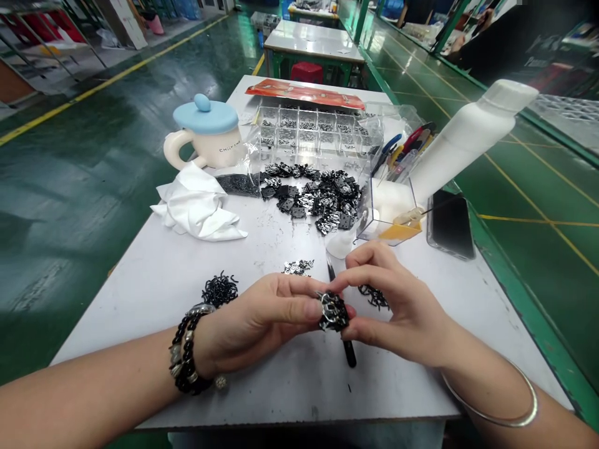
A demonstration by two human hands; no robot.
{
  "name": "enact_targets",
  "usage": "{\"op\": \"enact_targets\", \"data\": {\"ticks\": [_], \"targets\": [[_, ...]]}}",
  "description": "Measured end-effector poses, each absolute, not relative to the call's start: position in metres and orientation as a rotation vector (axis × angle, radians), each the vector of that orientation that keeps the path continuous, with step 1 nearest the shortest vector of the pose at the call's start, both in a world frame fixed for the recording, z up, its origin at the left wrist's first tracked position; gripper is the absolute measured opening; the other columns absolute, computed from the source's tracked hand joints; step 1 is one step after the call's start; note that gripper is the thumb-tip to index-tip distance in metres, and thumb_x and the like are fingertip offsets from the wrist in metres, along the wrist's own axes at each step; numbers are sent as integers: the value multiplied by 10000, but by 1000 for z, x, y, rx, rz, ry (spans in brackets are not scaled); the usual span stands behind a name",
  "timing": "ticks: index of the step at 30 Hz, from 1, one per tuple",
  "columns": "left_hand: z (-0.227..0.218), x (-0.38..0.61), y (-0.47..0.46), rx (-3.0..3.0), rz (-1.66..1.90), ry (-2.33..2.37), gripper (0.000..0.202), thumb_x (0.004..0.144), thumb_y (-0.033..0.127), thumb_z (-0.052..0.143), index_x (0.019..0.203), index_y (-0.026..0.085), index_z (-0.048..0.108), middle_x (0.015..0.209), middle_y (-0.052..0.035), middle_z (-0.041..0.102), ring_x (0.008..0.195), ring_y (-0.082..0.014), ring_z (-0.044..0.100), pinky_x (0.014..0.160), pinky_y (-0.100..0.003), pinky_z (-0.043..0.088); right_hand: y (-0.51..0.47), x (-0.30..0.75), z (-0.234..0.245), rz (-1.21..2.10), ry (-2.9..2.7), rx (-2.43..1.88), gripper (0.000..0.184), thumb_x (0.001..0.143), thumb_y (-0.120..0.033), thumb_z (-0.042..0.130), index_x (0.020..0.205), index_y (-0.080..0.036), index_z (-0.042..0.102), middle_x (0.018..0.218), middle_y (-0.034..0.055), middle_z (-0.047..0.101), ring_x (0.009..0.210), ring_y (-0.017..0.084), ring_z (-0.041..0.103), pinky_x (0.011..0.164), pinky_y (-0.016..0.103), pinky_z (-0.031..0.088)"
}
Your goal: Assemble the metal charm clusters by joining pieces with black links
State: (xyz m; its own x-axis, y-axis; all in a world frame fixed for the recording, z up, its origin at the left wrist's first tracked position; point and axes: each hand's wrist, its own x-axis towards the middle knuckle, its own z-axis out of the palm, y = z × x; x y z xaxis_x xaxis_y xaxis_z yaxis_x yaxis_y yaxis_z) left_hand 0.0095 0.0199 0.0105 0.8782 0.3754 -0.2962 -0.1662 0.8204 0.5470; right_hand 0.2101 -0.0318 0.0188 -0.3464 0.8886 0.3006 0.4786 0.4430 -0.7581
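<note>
Tangle of black-and-silver metal parts (334,312): compact, roundish, no clear long axis; left hand (255,327) and right hand (397,305) nearly closed, pinching it between fingertips.

- A factory workshop, by the look of it; the glossy green painted floor (70,218) has yellow lane lines (107,81) running along it;
- White-topped workbenches on green frames stand in a row, one behind another; the nearest white-topped workbench (140,349) is in use, and a further one (313,40) lines up beyond it;
- Production-style stock covers the bench: small black metal parts (309,199) lie in a loose heap beside a clear compartment box (309,131) filled with more of them;
- Pliers with coloured handles (412,140) stand in a clear holder (388,212), near a white squeeze bottle (468,137);
- Across the aisle, a person in dark clothes (491,56) is at another station
</note>
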Motion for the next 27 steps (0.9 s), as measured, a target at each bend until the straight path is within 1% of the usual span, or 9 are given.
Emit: {"op": "enact_targets", "data": {"ticks": [3,6,9,12,13,15,18,23,27], "targets": [[11,9,20,516,303,416,416,741,176,727,1118,140,552,903,-75,723,844,-141,661,825,-249,449,-31,211,17,838,-1924,-1098,246,755,-279,712,963,-235,588,916,27,455,898,170,468,811,336,440],[13,8,21,588,293,445,451,737,227,742,1108,170,492,865,-59,709,856,-163,655,846,-293,442,-29,211,13,918,-1860,-1071,231,746,-279,710,942,-229,596,893,29,467,863,172,481,790,341,443],[18,4,23,909,383,545,402,752,286,725,1090,201,524,1035,-78,663,1002,-213,608,920,-357,427,-26,214,8,1014,-1772,-1052,195,756,-312,695,911,-229,611,884,29,467,840,170,477,765,331,427],[24,0,23,1542,762,558,455,670,202,778,1091,237,608,1138,-74,605,1102,-249,533,972,-350,405,-23,215,3,1139,-1665,-1032,214,791,-406,654,910,-231,616,895,30,477,847,171,469,760,326,400],[25,-1,23,1731,869,522,479,653,168,782,1097,248,623,1120,-74,610,1088,-252,534,963,-344,413,-23,215,2,1184,-1644,-1025,234,795,-437,642,908,-234,618,898,29,483,851,172,467,761,326,392],[27,-3,23,1976,959,454,465,684,133,748,1114,260,626,1059,-74,631,1020,-240,561,905,-335,448,-23,213,1,1262,-1628,-1016,252,795,-469,634,899,-240,621,902,24,494,859,172,471,769,328,383],[26,-4,23,2139,871,413,422,751,115,676,1144,247,602,1017,-79,638,973,-217,578,860,-322,468,-25,208,1,1317,-1627,-1030,241,795,-462,638,883,-237,623,899,17,496,857,166,481,777,326,383],[26,-5,23,2236,796,396,325,761,110,625,1065,224,633,949,-84,656,900,-212,592,845,-324,465,-25,203,3,1373,-1637,-1038,221,797,-436,643,871,-229,628,888,6,500,853,150,490,802,319,376],[28,-5,23,2273,802,386,307,753,92,626,1042,195,635,925,-89,664,874,-199,592,848,-320,462,-25,203,3,1402,-1649,-1046,223,799,-436,641,864,-222,625,902,5,505,867,150,495,800,314,372]]}}
